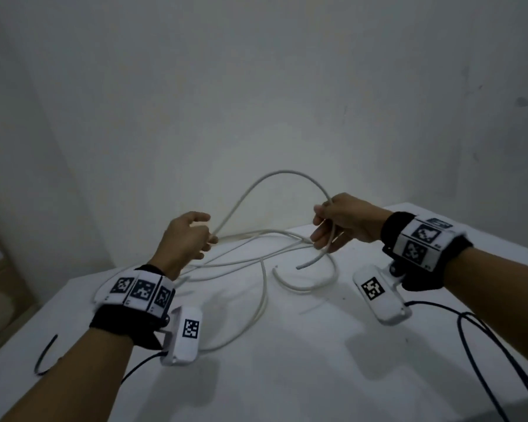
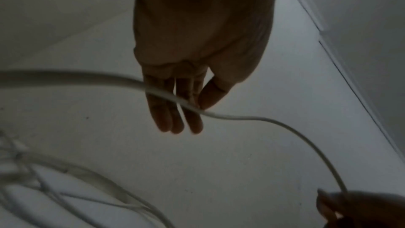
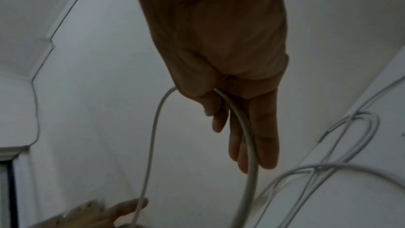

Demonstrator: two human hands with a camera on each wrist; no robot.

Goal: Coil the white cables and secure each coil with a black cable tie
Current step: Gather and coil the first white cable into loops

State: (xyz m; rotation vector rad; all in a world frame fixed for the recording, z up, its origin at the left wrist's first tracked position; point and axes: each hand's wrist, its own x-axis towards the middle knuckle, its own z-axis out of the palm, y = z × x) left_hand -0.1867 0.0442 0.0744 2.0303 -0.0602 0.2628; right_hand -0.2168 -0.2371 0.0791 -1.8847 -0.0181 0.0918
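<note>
A flat white table [image 1: 287, 360] is lying under both hands, with loose loops of thin white cable [image 1: 262, 287] sprawling across it. One strand of round white cable [image 1: 282, 173] is arching upward between the hands, running left to right. The left hand [image 1: 185, 239] is pinching it between thumb and fingers. The right hand [image 1: 345, 222] is curling around its other side, the cut end [image 1: 301, 266] pointing down and leftward. A thin black cable tie [image 1: 45, 354] is lying curved near the table's left edge.
</note>
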